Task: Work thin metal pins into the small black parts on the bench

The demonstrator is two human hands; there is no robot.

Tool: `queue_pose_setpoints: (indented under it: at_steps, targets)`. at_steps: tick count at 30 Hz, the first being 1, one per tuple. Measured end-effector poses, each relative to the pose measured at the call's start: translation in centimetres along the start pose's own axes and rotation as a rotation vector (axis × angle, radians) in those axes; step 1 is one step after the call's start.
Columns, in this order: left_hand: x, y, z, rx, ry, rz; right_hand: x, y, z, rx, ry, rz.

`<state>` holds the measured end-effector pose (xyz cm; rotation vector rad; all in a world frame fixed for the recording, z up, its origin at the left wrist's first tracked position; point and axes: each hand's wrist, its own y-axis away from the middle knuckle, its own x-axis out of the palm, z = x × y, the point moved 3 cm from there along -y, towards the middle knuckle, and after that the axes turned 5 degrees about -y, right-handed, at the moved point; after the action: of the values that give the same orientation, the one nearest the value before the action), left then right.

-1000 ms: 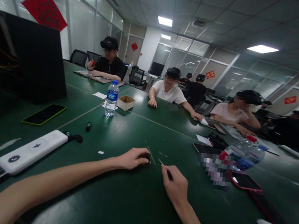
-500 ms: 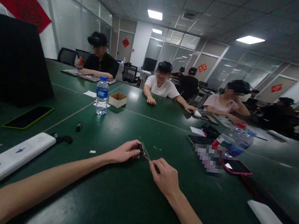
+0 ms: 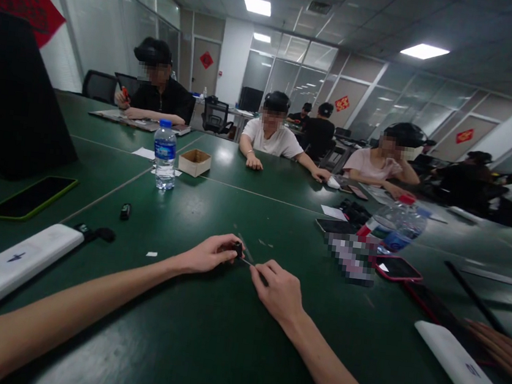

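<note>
My left hand (image 3: 212,253) is closed around a small black block-like piece (image 3: 238,250) above the green table (image 3: 201,346). The piece is too small to name its kind. My right hand (image 3: 279,288) pinches a thin, light rod (image 3: 247,262), whose far end meets or nearly touches the black piece. Just beyond the fingers lies a clear, faint strip (image 3: 245,244). Left of my hands, another small black piece (image 3: 125,211) rests on the table, with a white scrap (image 3: 151,254) nearer to my left wrist.
At left lie a white device (image 3: 16,263) and a green-edged phone (image 3: 31,197). A water bottle (image 3: 165,156) stands beside a small open box (image 3: 194,163). To the right are more bottles (image 3: 395,226), a red-edged phone (image 3: 399,269), another white device (image 3: 462,369) and another person's hand (image 3: 503,353).
The camera view has shifted slightly, moving the scene left and up. Another person's hand has come in at the right edge. Both my hands keep their hold, with the rod still against or close to the piece.
</note>
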<state>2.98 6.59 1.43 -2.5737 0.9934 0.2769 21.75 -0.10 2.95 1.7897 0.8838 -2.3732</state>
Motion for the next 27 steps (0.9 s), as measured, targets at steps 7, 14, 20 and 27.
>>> queue_pose_setpoints:
  at_steps: [7,14,20,27]
  targets:
    - [0.1,0.1,0.2,-0.022,-0.068,-0.029,-0.1,0.0,0.2,-0.013,0.073,0.016]
    - [0.0,0.2,0.1,-0.057,-0.219,-0.051,0.1,0.3,0.5,-0.044,0.061,0.017]
    - [0.3,0.2,-0.6,-0.046,-0.192,0.066,-0.2,-0.1,-0.7,0.123,-0.103,-0.173]
    - [-0.4,0.0,-0.1,-0.109,0.07,0.047,-0.1,-0.5,-1.1,0.118,-0.17,-0.115]
